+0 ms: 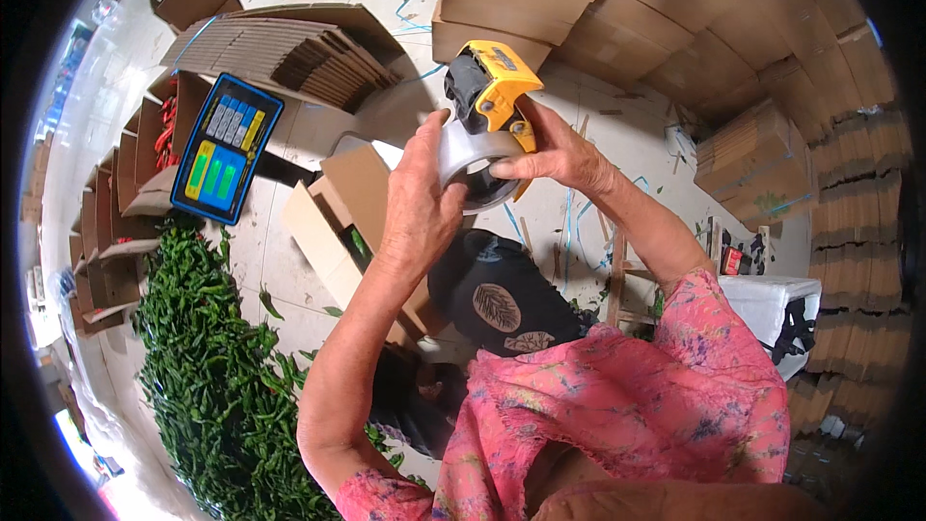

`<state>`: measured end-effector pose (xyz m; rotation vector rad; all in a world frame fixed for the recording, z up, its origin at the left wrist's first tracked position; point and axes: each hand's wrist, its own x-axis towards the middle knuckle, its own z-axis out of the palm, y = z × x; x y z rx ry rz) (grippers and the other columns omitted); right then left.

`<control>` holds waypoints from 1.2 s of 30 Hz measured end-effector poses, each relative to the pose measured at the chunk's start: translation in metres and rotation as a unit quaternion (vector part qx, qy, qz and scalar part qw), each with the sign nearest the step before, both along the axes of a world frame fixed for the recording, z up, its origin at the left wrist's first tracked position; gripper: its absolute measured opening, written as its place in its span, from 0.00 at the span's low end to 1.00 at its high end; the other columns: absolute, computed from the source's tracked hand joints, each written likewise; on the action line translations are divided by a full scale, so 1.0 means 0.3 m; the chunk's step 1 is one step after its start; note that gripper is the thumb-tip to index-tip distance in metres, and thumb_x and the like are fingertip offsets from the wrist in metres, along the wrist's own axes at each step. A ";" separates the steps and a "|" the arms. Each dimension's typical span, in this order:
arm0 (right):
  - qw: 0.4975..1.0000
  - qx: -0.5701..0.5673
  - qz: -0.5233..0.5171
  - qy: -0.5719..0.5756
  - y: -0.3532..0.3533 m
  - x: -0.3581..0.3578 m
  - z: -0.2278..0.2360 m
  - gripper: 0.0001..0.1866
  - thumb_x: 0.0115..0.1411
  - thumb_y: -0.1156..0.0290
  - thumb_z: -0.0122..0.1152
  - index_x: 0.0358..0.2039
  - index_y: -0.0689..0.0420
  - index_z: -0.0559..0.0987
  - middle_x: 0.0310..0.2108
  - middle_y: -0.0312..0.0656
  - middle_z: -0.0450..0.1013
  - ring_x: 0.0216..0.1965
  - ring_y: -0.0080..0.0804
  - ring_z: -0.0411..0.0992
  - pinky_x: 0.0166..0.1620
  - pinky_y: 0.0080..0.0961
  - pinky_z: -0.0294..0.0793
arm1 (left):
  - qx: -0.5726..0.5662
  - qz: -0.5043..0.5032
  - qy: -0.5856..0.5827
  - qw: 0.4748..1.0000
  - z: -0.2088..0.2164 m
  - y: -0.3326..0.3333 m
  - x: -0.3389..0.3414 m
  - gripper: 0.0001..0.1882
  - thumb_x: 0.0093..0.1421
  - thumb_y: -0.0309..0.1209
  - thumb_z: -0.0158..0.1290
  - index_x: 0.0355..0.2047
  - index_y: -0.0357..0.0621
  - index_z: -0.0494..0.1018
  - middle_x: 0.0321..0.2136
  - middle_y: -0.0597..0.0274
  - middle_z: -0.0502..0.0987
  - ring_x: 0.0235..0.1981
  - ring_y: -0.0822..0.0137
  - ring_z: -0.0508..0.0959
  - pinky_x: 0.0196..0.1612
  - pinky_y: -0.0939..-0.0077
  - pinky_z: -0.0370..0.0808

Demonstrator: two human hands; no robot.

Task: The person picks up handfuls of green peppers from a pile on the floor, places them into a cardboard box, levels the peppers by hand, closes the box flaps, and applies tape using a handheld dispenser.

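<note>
I hold a yellow and black packing tape dispenser (pixel 503 95) up in front of me, with a wide roll of clear tape (pixel 469 147) at its lower end. My left hand (pixel 421 181) is closed on the left side of the roll, its thumb near the lower rim. Wrapped around the dispenser's right side is my right hand (pixel 561 152), its thumb lying over the roll's edge. Below the hands, an open cardboard box (pixel 328 232) stands by my knee with a little green showing inside. Whether the tape's end is loose cannot be made out.
A large heap of green chili peppers (pixel 217 367) covers the floor at left. Beside it stand a blue scale display (pixel 227 150) and open boxes of peppers. Flattened cartons (pixel 280 53) lie beyond; stacked boxes (pixel 666 19) line the far right. A white container (pixel 762 314) sits right.
</note>
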<state>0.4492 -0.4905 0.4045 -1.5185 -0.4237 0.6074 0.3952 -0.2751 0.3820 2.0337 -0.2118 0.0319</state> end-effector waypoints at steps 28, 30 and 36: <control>0.780 -0.262 0.181 -0.539 0.467 -0.171 -0.038 0.33 0.45 0.69 0.74 0.51 0.59 0.70 0.34 0.50 0.74 0.35 0.52 0.78 0.39 0.40 0.81 | -0.323 0.424 0.068 0.844 -0.227 0.640 -0.534 0.11 0.67 0.32 0.58 0.35 0.34 0.81 0.23 0.69 0.75 0.21 0.79 0.66 0.25 0.82 0.64; 0.775 -0.281 0.206 -0.528 0.501 -0.168 -0.053 0.32 0.46 0.69 0.73 0.51 0.58 0.69 0.34 0.50 0.73 0.35 0.53 0.78 0.38 0.42 0.80 | -0.333 0.432 0.068 0.836 -0.321 0.671 -0.561 0.11 0.67 0.32 0.58 0.35 0.34 0.81 0.23 0.69 0.75 0.21 0.79 0.65 0.24 0.82 0.62; 0.703 -0.410 0.275 -0.511 0.565 -0.138 -0.095 0.36 0.42 0.71 0.75 0.53 0.58 0.69 0.36 0.49 0.73 0.37 0.53 0.76 0.40 0.41 0.78 | -0.333 0.511 0.092 0.787 -0.586 0.697 -0.604 0.16 0.67 0.38 0.59 0.31 0.36 0.79 0.20 0.71 0.71 0.19 0.80 0.65 0.22 0.84 0.62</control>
